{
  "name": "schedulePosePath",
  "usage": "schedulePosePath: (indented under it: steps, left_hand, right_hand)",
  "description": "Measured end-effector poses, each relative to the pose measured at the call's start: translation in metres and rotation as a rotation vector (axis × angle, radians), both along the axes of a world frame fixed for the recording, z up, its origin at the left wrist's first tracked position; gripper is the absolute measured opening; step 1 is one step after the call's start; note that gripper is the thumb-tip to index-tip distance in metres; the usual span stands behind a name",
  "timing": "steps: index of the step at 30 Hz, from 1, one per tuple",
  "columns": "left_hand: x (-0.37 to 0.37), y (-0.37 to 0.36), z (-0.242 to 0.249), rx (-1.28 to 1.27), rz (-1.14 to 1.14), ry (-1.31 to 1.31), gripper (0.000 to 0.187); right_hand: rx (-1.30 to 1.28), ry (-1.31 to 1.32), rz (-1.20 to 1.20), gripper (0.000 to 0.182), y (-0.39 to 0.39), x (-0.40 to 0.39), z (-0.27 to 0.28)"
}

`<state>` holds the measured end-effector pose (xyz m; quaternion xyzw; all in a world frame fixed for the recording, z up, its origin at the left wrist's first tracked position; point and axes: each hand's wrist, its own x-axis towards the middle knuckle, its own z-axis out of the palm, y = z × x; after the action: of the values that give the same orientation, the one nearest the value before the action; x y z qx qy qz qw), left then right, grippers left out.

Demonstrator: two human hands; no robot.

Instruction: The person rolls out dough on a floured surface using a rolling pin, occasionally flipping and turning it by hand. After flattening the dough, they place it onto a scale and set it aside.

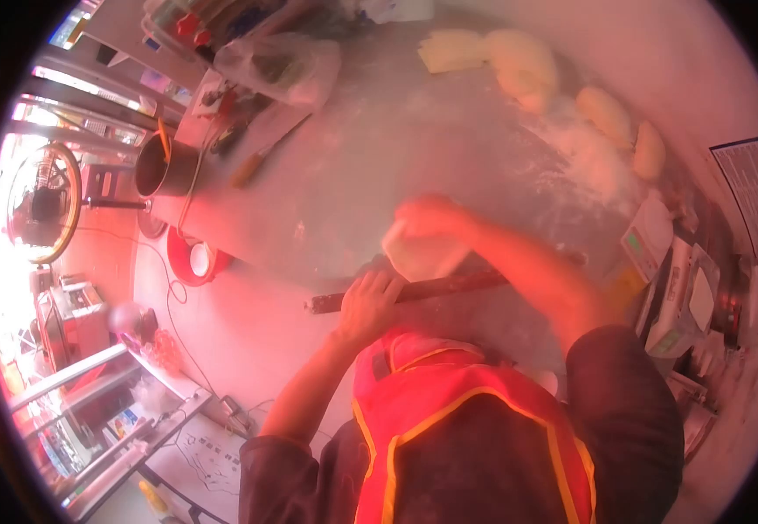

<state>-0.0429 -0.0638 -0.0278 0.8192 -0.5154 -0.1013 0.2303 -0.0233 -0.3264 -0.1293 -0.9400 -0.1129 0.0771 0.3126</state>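
Observation:
My left hand (370, 303) is wrapped over the left part of a long dark rolling pin (453, 286), which lies near the front edge of the worktop. Just beyond the pin, my right hand (431, 217) grips the far edge of a flattened pale piece of dough (425, 259). The dough's near edge lies against or close to the pin; haze hides whether they touch. My right fingers are bent over the dough and partly blurred.
Larger dough pieces (523, 68) lie at the back right beside scattered flour (575, 153). A knife (269, 153) and a plastic bag (287, 70) are at the back left. A pot (167, 166) stands by the left edge, a scale (680, 293) at the right.

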Motion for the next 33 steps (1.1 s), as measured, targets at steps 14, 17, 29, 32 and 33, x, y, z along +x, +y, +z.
schedulePosePath:
  steps: [14,17,29,32,33]
  left_hand:
    - [0.045,-0.05,-0.042,0.074,0.161,-0.218,0.046]
    - [0.072,-0.094,-0.048,0.245,0.196,-0.226,0.06]
    - [0.178,-0.214,-0.059,-0.029,0.163,-0.563,0.058]
    - [0.116,-0.126,-0.061,0.028,0.133,-0.422,0.059]
    - [0.098,-0.101,-0.062,0.064,0.149,-0.322,0.058]
  right_hand:
    - [-0.428,-0.041,-0.909,0.053,-0.04,-0.251,0.044]
    - [-0.523,-0.115,-1.014,0.052,-0.067,-0.214,0.024]
    - [-0.558,-0.329,-0.961,0.056,-0.179,-0.11,0.022]
    - [-0.416,-0.145,-0.955,0.056,-0.092,-0.18,0.03]
    - [-0.415,-0.144,-0.908,0.056,-0.063,-0.205,0.038]
